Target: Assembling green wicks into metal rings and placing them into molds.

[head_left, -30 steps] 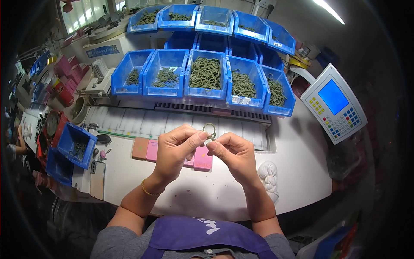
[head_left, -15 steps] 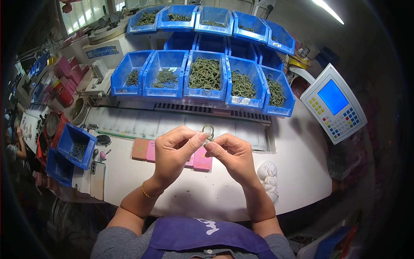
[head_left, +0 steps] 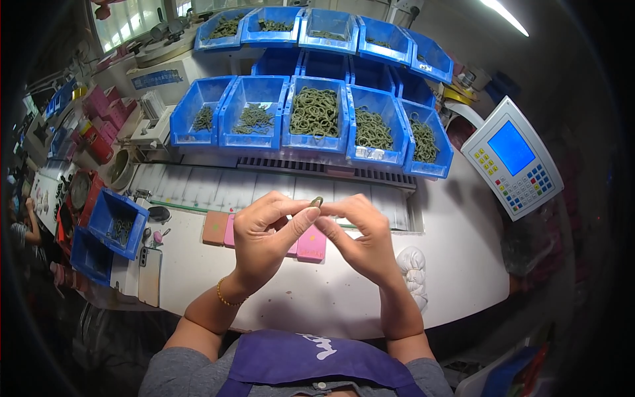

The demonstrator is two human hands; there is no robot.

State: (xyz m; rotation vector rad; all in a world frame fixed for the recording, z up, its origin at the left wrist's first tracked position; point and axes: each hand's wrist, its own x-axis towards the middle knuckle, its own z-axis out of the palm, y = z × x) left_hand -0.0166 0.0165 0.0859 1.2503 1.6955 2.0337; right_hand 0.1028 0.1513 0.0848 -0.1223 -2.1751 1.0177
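A small dark green ring (head_left: 318,201) is held up over the table between my two hands, turned nearly edge-on. My left hand (head_left: 266,231) pinches it between thumb and forefinger. From the other side, the thumb and forefinger of my right hand (head_left: 361,239) close on it as well; its lower part is hidden by the fingertips. Under my hands lie flat pink blocks (head_left: 311,246) and a brown block (head_left: 214,228), partly covered. Heaps of similar green rings (head_left: 314,112) fill the middle blue bin (head_left: 286,135) and its neighbours beyond my hands.
A second row of blue bins (head_left: 271,34) stands higher up. To the right is a tilted control panel (head_left: 512,159) with a blue screen, and a white cloth bundle (head_left: 413,278). Leftward lie a phone (head_left: 150,276), a dark mouse (head_left: 159,214) and blue bins (head_left: 119,218). A person's arm (head_left: 32,218) shows far left.
The ring has turned from its open face to nearly edge-on and sits slightly lower. My right forefinger has risen and straightened toward it. The left hand has barely shifted.
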